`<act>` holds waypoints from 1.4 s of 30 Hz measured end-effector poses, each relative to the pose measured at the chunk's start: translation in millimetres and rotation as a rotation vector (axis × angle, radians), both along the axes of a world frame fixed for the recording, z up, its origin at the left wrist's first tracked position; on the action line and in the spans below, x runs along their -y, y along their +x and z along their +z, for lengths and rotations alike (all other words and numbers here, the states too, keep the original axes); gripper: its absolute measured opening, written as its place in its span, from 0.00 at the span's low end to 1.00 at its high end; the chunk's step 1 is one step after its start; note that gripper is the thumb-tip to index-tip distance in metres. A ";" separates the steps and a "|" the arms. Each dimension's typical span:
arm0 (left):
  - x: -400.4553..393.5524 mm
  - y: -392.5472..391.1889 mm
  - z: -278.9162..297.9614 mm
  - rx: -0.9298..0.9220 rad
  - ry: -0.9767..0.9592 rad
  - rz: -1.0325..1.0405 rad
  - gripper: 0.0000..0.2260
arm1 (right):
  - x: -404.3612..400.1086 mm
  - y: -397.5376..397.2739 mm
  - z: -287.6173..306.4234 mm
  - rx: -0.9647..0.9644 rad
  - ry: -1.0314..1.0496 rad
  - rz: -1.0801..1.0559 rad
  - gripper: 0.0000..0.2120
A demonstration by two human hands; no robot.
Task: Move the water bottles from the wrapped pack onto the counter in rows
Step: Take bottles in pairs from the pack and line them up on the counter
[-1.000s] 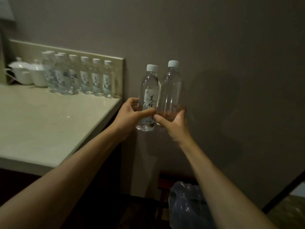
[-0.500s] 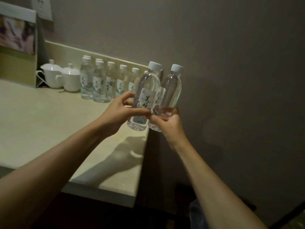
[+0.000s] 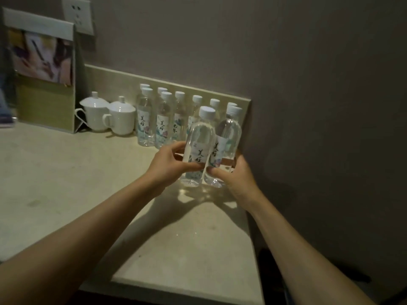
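Nearest edge: counter [image 3: 66, 194] front lip ran below our forearms; bare stone lay between it and the bottles.

Left hand [image 3: 167, 165]: fingers and thumb curled round the left-held bottle [image 3: 199, 146] at its label; firm grip, not open at all.

Right hand [image 3: 237, 175]: curled round the lower body of the right-held bottle [image 3: 226, 137]; thumb across the front.

Held pair: both upright, side by side, touching or nearly so; bases at or just above the counter. We could not tell whether they had landed.

Risk, front row: we judged the pair could knock the standing bottles [image 3: 164, 122] just behind, since the gap looked slim and a nudge might topple several in turn.

Risk, right edge: the right-held bottle sat near the counter's end by the wall; set too far right, it could tip off.

Risk, grip: two smooth bottles pressed together could slip against each other on release.

Count, bottles in hand: two.

Count, bottles standing: eight caps visible against the backsplash, six behind and two in front at the left; any more would be hidden by the held pair.

Count, lidded cups [image 3: 110, 115]: two, white, left of the bottles.

Count, display stand [image 3: 44, 73]: one, far left.

Count, wall socket [image 3: 77, 15]: one.

Wrapped pack: not in view.
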State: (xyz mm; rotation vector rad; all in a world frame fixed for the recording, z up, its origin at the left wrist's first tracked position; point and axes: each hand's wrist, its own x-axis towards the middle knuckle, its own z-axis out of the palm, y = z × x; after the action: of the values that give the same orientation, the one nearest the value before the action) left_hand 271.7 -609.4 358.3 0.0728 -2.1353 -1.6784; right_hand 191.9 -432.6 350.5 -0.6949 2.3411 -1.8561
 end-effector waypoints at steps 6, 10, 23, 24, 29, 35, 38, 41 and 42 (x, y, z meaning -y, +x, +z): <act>15.9 -13.5 -11.8 0.025 -0.097 0.058 0.21 | 18.9 -19.1 -15.1 0.042 0.118 0.109 0.34; 23.4 -19.5 -16.5 0.046 -0.109 0.097 0.17 | 25.1 -26.0 -19.3 -0.008 0.209 0.161 0.36; 17.1 -16.9 -27.8 0.132 -0.427 0.344 0.26 | 32.1 -16.8 -19.9 -0.114 0.353 -0.103 0.32; 17.5 -18.4 -27.3 0.120 -0.427 0.348 0.24 | 33.6 -15.6 -20.6 -0.126 0.341 -0.109 0.29; 23.5 -25.7 -26.7 0.071 -0.455 0.326 0.23 | 41.8 -21.4 -17.4 -0.122 0.309 -0.086 0.24; 41.7 -45.6 -23.5 0.074 -0.434 0.273 0.20 | 60.2 -30.1 -16.5 -0.142 0.355 -0.165 0.24; 47.9 -58.0 -23.8 0.066 -0.448 0.289 0.19 | 70.3 -38.8 -12.9 -0.112 0.370 -0.186 0.22; 54.3 -70.9 -29.1 0.070 -0.405 0.325 0.20 | 80.5 -44.3 -10.5 -0.071 0.356 -0.221 0.23; 57.2 -75.4 -31.0 0.078 -0.391 0.332 0.19 | 84.2 -45.6 -10.6 -0.062 0.348 -0.235 0.24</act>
State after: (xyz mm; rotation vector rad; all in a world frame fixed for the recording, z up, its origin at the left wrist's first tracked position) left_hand 196.3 -666.5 327.3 0.3590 -2.3162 -1.0725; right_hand 146.3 -516.8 339.9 -0.4594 2.7898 -1.4523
